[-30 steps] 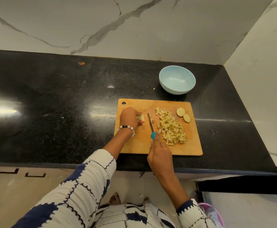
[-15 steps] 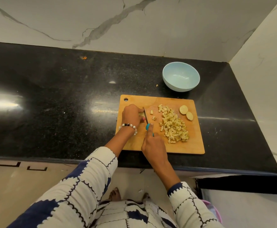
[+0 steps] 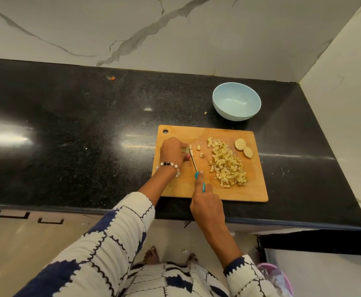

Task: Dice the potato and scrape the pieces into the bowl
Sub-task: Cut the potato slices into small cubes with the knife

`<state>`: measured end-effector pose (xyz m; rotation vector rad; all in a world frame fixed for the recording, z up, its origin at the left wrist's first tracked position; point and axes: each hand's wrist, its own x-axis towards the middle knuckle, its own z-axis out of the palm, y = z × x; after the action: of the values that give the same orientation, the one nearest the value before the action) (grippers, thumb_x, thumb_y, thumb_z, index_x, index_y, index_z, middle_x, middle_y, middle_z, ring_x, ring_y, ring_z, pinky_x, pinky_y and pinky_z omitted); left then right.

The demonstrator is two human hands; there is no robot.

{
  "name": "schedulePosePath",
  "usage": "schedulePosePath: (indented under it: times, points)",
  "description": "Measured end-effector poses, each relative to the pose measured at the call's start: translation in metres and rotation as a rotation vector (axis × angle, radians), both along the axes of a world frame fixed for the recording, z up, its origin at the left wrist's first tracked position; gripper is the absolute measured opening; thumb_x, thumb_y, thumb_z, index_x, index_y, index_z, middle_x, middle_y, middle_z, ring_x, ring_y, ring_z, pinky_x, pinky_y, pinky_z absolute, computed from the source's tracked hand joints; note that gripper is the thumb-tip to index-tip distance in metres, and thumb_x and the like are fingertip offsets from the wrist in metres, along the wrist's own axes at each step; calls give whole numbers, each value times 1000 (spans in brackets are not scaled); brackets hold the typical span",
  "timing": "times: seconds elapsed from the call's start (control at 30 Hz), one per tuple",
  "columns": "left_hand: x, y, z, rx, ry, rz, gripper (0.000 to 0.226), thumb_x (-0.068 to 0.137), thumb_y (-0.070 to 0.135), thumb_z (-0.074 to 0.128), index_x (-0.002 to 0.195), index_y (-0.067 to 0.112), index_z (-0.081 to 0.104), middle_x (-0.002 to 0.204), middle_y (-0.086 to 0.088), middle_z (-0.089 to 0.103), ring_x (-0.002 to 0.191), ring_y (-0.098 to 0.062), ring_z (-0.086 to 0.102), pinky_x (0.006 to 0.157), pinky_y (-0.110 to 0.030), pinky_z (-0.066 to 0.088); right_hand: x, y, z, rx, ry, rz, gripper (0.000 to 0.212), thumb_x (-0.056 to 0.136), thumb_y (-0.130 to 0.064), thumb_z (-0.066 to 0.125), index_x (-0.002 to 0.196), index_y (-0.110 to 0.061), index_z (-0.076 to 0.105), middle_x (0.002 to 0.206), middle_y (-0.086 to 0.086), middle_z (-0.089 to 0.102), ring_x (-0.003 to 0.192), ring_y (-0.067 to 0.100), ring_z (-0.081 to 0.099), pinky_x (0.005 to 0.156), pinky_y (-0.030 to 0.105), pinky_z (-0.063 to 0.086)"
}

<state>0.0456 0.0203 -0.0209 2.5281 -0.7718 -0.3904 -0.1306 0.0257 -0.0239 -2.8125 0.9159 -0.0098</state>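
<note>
My left hand [image 3: 173,152] pinned what looked like the last potato [image 3: 190,151] strip on the board [image 3: 259,189] so my right hand [image 3: 205,202], gripping the knife [image 3: 193,162], could dice it beside the pile [image 3: 226,163], the bowl [image 3: 236,101] waiting beyond.

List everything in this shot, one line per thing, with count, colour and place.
round ceramic bowl: one, pale blue, on the counter beyond the board.
rectangular wooden cutting board: one, tan, on the black stone counter.
diced potato pile: many cubes, pale yellow, right half of board.
round potato end slices: two, pale, board's far right.
teal-handled knife: one, blade at the remaining potato.
left hand: holds the potato piece; beaded bracelet at wrist.
right hand: grips the knife.
</note>
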Motion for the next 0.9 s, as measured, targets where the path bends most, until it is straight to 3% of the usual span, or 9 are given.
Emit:
schedulePosePath:
  times: [0.13,0.3,0.43,0.57,0.77,0.9]
  points:
    - [-1,1,1,-10,9,5,44,77,33,73,118,20,64,109,-5,68,97,-21,60,82,-27,46,-6,-1,-3,-103,-50,21,80,55,-6,85,128,4,53,67,15,55,31,15,36,29,22,28]
    - [0,2,3,-42,37,21,43,76,31,74,116,19,66,107,-5,69,95,-20,61,71,-21,40,-7,-11,-6,-178,-39,4,81,54,-7,87,128,-3,56,90,26,64,39,23,51,31,26,39]
    - [0,2,2,-40,51,22,45,76,30,75,118,18,65,108,-6,68,97,-21,61,76,-23,44,-4,-18,-1,-44,-187,-73,59,76,-10,67,132,-2,51,76,17,62,40,21,46,37,24,27]
    - [0,5,0,-29,34,17,50,77,32,72,123,17,61,109,-7,67,99,-23,60,82,-28,47,5,-18,4,139,-321,-119,51,96,-29,34,143,-7,37,76,9,58,63,20,52,52,29,34]
    - [-3,9,-3,-65,9,36,43,79,28,72,119,15,63,100,-9,69,90,-22,62,78,-28,49,16,-13,-1,157,-237,-79,51,101,-29,33,148,-12,23,84,9,57,71,21,52,58,30,35]
    - [-4,9,-3,-87,-6,41,42,77,30,73,116,15,66,97,-9,69,88,-23,63,78,-32,53,14,-10,-3,165,-244,-80,50,101,-26,35,147,-9,26,81,11,58,66,22,52,56,30,33]
